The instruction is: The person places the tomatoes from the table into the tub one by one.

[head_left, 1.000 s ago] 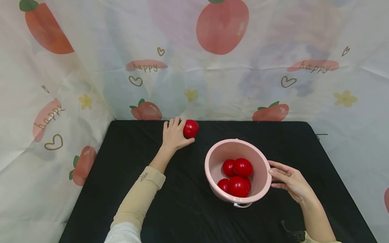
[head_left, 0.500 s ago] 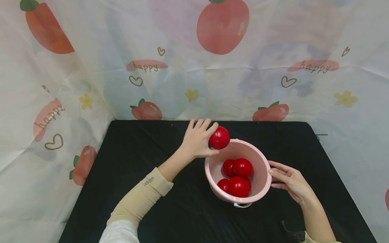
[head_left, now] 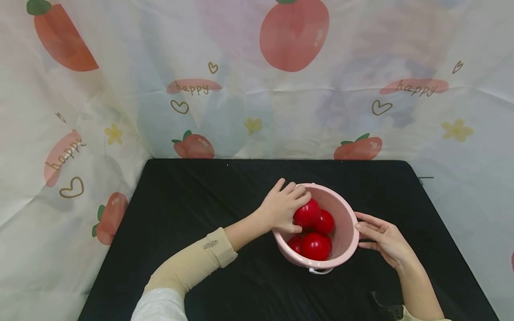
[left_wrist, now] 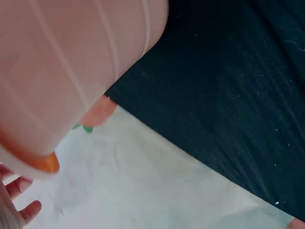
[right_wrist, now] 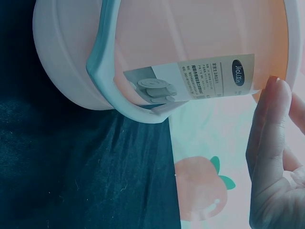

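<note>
My left hand [head_left: 281,207] reaches over the near-left rim of a pink bucket [head_left: 342,218] and grips a smooth red ball [head_left: 307,214] inside it. Thumb and fingers lie on either side of that ball. Several other red balls [head_left: 315,246] rest in the bucket, partly hidden by one another. On the opposite side, my right hand [head_left: 387,243] touches the rim from outside with nearly straight fingers. The right wrist view has those fingers [right_wrist: 270,129] at the rim, beside a paper label [right_wrist: 205,78]. The bucket's ribbed wall [left_wrist: 62,71] fills the upper left of the left wrist view.
A black-covered table [head_left: 192,191] bears the bucket. The bucket's white handle [head_left: 320,271] hangs down on the near side. A pale fruit-printed curtain [head_left: 289,116] stands along the table's back and left. A dark strap-like thing [head_left: 387,307] is near the right forearm.
My left hand has carried the red ball from the table's back edge, rightward and toward me, over the rim and down into the bucket. My right hand and the bucket have stayed put.
</note>
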`<state>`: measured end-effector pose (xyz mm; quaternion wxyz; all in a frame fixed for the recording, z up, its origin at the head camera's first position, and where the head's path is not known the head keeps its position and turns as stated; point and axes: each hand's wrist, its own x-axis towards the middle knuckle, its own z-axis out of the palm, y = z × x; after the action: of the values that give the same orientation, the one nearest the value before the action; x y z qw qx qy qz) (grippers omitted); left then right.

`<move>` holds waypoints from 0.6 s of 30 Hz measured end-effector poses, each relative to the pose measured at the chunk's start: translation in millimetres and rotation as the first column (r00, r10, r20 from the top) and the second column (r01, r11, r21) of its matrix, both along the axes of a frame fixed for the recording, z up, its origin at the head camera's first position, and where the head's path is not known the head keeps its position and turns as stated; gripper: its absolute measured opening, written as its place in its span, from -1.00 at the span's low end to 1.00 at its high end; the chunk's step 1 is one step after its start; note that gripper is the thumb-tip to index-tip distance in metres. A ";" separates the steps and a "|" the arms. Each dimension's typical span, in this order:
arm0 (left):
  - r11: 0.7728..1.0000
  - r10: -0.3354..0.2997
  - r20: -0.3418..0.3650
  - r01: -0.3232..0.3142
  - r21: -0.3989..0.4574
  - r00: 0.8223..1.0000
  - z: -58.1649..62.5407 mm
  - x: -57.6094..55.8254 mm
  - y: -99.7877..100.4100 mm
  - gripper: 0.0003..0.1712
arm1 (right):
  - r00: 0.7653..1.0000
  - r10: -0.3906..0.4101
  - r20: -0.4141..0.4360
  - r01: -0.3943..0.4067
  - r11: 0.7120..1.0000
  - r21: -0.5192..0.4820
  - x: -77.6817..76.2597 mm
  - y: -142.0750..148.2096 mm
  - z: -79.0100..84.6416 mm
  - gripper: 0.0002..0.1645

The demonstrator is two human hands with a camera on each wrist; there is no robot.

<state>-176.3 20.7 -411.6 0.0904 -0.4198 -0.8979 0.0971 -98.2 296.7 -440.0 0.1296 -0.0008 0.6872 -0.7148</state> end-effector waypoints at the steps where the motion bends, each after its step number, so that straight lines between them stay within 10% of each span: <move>1: 1.000 -0.008 0.010 0.009 -0.026 1.000 -1.6 0.4 1.9 -0.03 | 1.000 -0.001 0.001 0.001 1.000 0.002 -0.1 -0.1 0.3 -0.60; 10: 0.953 -0.088 -0.010 0.081 -0.290 0.996 -9.6 0.0 14.7 -0.01 | 1.000 -0.003 0.004 0.003 1.000 -0.001 -0.1 -0.7 0.7 -0.60; 18: 0.890 -0.049 -0.050 0.021 -0.455 0.998 -14.6 1.4 22.2 0.00 | 1.000 0.000 0.006 0.000 1.000 -0.010 -0.3 -0.1 -0.9 -0.58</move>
<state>-174.9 42.9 -426.2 0.0187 -0.4424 -0.8395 0.3150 -98.5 296.5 -440.9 0.1317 0.0008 0.6833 -0.7182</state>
